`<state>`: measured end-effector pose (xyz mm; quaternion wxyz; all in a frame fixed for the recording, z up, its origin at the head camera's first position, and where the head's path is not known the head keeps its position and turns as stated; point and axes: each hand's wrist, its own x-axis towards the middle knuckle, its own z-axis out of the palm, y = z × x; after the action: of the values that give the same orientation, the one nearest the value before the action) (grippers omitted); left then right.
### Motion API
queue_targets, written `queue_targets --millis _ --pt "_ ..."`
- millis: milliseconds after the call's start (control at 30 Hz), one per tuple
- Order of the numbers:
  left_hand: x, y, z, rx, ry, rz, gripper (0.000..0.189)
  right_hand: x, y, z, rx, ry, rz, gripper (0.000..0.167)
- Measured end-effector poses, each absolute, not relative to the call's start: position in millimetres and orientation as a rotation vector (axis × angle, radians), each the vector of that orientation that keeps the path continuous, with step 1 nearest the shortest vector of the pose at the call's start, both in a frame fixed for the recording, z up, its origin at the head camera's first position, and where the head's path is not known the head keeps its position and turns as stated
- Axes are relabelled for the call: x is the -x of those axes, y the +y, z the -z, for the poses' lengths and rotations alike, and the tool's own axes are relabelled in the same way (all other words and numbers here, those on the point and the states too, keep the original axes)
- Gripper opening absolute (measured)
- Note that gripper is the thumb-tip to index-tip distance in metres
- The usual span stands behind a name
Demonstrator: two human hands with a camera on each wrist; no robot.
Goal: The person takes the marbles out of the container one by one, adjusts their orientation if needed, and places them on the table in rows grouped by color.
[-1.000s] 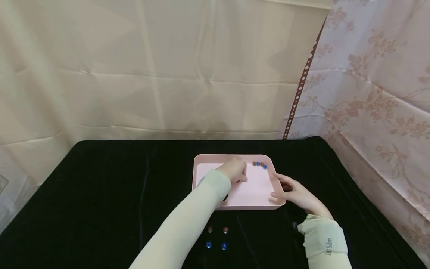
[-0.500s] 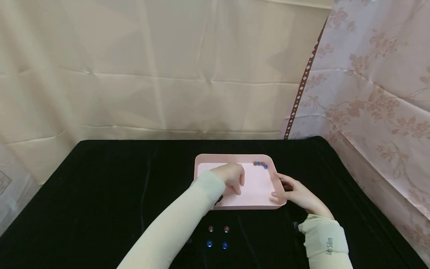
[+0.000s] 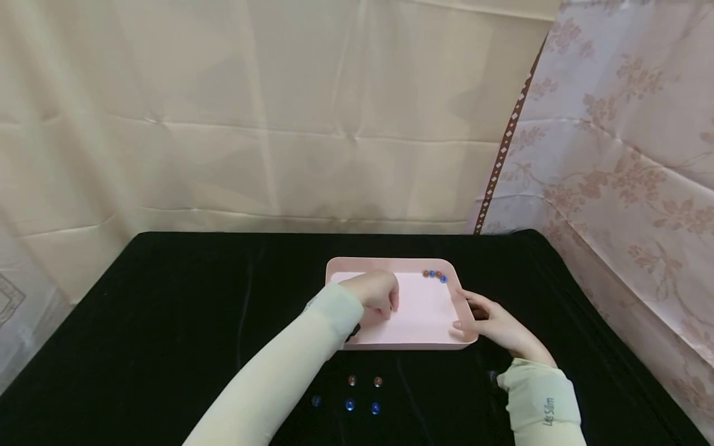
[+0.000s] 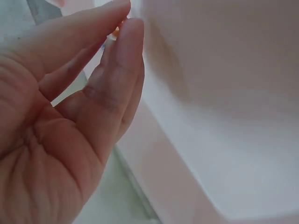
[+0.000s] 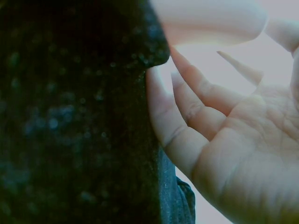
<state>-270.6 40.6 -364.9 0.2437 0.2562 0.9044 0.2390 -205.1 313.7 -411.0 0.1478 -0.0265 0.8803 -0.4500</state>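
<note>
My left hand (image 3: pixel 376 294) reaches into the shallow pink tray (image 3: pixel 413 345), low over its left half. In the left wrist view its thumb and fingertips pinch together at a small orange marble (image 4: pixel 116 32), mostly hidden between them. In the head view those fingertips point down and conceal the marble. My right hand (image 3: pixel 496 322) holds the tray by its right side, with the thumb over the near part of the rim and the fingers farther back. A short row of brown and blue marbles (image 3: pixel 432 274) lies in the tray's far right corner.
Several glass marbles lie on the black cloth (image 3: pixel 167 322) before the tray: brown ones (image 3: pixel 378 382) behind, blue ones (image 3: pixel 349 404) nearer, one blue marble (image 3: pixel 316 401) beside the left sleeve (image 3: pixel 284 365). Cream curtain (image 3: pixel 307 124) hangs behind the table, floral fabric (image 3: pixel 630 155) at right.
My left hand has moved left and a little nearer within the tray, its forearm uncovering a blue marble on the cloth. The right hand keeps its hold on the tray's side.
</note>
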Motion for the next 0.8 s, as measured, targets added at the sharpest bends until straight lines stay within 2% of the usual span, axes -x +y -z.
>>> queue_targets --millis 300,800 --pt "261 21 346 -0.783 2.450 -0.704 0.012 206 310 411 0.061 2.542 1.278 0.081" --pt "240 -13 342 -0.961 2.457 -0.894 0.010 204 312 408 0.034 2.541 1.267 0.081"
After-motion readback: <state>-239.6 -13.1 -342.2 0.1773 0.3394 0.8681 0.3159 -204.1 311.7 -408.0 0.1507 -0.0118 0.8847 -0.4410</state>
